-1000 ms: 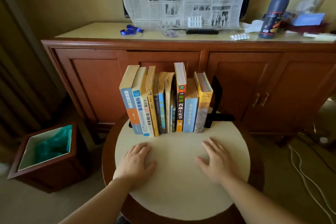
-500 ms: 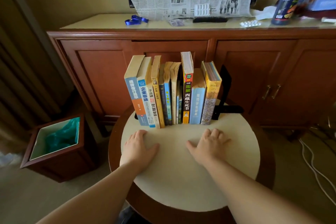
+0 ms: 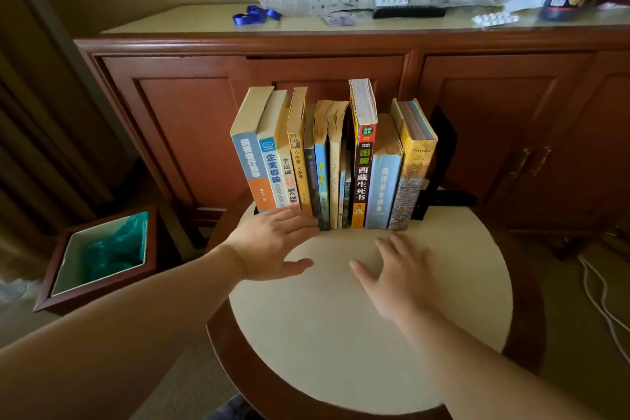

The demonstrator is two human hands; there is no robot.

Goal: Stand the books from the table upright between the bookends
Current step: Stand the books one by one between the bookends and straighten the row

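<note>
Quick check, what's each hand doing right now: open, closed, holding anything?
Left hand: open, fingers straight, fingertips at the foot of the books, holding nothing.
Right hand: open, flat over the table, holding nothing.

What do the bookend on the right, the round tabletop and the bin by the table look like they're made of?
Bookend: thin black sheet, probably painted metal, bent into an L.
Tabletop: matte cream inset, grainy like stone or laminate, inside a glossy reddish wood rim.
Bin: same dark wood look, pale inside, with a thin green plastic liner.
</note>
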